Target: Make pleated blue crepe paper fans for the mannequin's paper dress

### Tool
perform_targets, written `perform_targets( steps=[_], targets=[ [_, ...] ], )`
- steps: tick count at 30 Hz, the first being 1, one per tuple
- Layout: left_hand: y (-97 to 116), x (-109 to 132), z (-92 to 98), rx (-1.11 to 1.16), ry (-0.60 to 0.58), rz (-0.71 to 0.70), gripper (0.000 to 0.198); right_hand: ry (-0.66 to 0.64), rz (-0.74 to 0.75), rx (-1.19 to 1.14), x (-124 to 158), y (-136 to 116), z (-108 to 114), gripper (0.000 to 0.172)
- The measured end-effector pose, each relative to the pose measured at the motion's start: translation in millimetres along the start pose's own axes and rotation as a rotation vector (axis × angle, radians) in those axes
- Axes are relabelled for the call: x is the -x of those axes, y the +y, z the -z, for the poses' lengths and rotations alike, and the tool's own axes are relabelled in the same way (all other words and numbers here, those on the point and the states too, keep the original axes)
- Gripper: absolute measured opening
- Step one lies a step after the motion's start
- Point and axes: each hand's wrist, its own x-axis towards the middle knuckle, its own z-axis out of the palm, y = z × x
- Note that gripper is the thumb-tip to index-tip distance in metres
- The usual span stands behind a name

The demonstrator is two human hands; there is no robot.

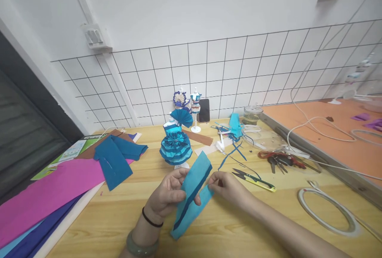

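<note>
Far left on worktop (pixel 104 226): pink sheet (pixel 68 182) and dark blue pieces (pixel 115 166), likely piled there to free middle. Centre, above worktop: dark-edged blue strip (pixel 195 174), pinched in left hand (pixel 167 192), grip closed; lower layer pinched by right hand (pixel 223 186), fingertips together, probably to hold layers apart. Back right: lidded glass jar (pixel 252 117), yellowish contents, too small to identify.

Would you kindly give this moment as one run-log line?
Left hand: holds light-blue strip edged dark blue | Right hand: pinches strip's far end | Nearby: ruffled blue dress, yellow-handled snips
</note>
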Motion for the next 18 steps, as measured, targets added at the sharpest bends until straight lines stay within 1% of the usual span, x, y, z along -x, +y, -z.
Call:
perform_targets(
  steps=[2, 4, 5, 7, 9, 11, 15, 18],
  targets=[
    [0, 0, -0.3, 0.028, -0.002, -0.001, 0.045, 0.032, -0.027, -0.023, 2, 3, 8, 0.012],
    [0, -1, -0.7, 0.045, -0.012, -0.001, 0.044, 0.058, -0.009, -0.096, 7, 3, 17, 0.015],
    [0, -1, -1.0, 0.051, -0.018, 0.000, 0.044, 0.077, 0.027, -0.139, 11, 3, 21, 0.016],
    [0, -2, -1.4, 0.069, -0.029, -0.001, 0.043, 0.118, 0.144, -0.179, 21, 4, 30, 0.015],
    [-1, -3, -1.9, 0.093, -0.033, 0.000, 0.041, 0.132, 0.261, -0.100, 34, 8, 37, 0.014],
    [-3, -4, -2.2, 0.119, -0.034, 0.016, 0.039, 0.102, 0.335, 0.009, 49, 17, 42, 0.012],
    [-13, -6, -2.4, 0.145, -0.021, 0.118, 0.039, -0.010, 0.385, 0.183, 76, 40, 46, 0.018],
    [-20, -7, -3.4, 0.140, -0.024, 0.209, 0.041, -0.011, 0.420, 0.273, 86, 52, 43, 0.022]
  ],
)
